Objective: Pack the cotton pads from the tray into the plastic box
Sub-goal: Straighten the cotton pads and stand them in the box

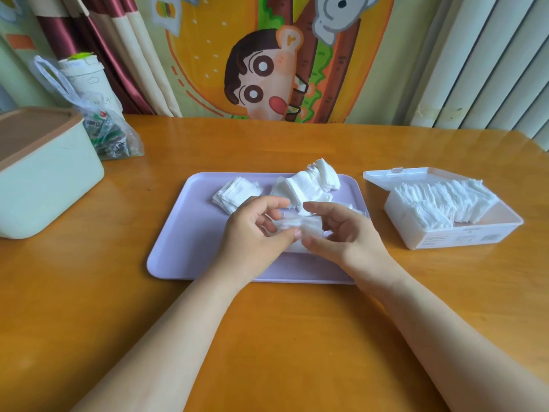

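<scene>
1. Left hand (255, 230) and right hand (335, 233) pinch a small stack of cotton pads (297, 227) above the tray (178, 257).
2. Plastic box (463, 236) stands open, partly filled.
3. Pads appear light, soft, easily fanned; best gripped across the stack's edges.

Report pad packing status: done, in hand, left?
Done: plastic box holds a row of pads, with some space remaining. In hand: left hand and right hand grip a small stack over the tray. Left: a small pile and bigger pile on it.

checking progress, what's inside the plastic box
White cotton pads packed on edge fill most of the plastic box; its right end is bare. The floor under them is hidden.
</scene>
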`<state>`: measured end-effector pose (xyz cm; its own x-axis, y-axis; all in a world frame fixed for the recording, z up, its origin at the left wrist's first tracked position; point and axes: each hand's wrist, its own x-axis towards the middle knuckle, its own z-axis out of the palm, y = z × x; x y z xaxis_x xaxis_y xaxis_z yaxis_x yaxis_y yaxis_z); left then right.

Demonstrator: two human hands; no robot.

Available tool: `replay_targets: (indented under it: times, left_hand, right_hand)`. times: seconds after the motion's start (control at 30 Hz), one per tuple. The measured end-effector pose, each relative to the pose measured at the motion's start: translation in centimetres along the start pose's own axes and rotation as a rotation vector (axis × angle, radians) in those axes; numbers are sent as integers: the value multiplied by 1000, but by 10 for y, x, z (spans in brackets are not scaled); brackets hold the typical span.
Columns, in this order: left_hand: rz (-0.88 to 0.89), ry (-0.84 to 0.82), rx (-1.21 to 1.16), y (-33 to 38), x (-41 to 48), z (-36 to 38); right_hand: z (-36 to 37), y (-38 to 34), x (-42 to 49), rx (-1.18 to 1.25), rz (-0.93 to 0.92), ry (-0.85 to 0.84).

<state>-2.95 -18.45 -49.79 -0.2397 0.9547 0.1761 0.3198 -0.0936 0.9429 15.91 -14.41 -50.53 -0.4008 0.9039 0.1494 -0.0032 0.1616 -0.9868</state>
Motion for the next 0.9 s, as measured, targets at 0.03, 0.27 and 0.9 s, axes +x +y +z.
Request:
replay_targets:
  times: [0.03, 0.27, 0.9]
  left_hand:
    - [0, -8, 31, -2, 1, -1]
    - [-60, -69, 101, -4, 1, -3]
    - [-55, -113, 585, -23, 18, -24]
  right_hand:
    - [2, 0, 0, -51, -32, 27]
    - [7, 10, -3, -382, -251, 62]
    - [8, 7, -1, -490, -72, 362]
